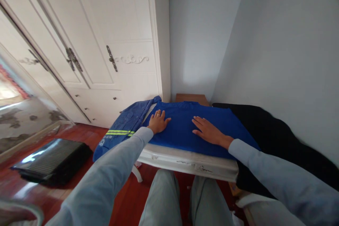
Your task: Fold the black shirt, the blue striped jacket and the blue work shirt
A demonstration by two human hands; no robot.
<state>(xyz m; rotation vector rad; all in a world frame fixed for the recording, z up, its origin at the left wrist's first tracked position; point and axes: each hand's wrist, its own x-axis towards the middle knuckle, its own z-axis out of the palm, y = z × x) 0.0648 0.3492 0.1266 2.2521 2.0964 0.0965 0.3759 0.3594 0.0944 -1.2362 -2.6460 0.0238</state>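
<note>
A bright blue garment (182,127) lies spread flat on a small white table (185,162). My left hand (158,122) rests palm down on its left part, fingers stretched out, a ring on one finger. My right hand (208,130) lies flat on the garment's middle, fingers spread and pointing left. Both hands hold nothing. A darker blue work jacket (122,129) with a yellow reflective stripe hangs over the table's left edge.
A black cloth (278,141) lies to the right along the wall. White wardrobe doors (106,42) stand at the left back. A black flat object (53,160) lies on the red wooden floor. A brown wooden piece (192,98) sits behind the table. My knees are below the table edge.
</note>
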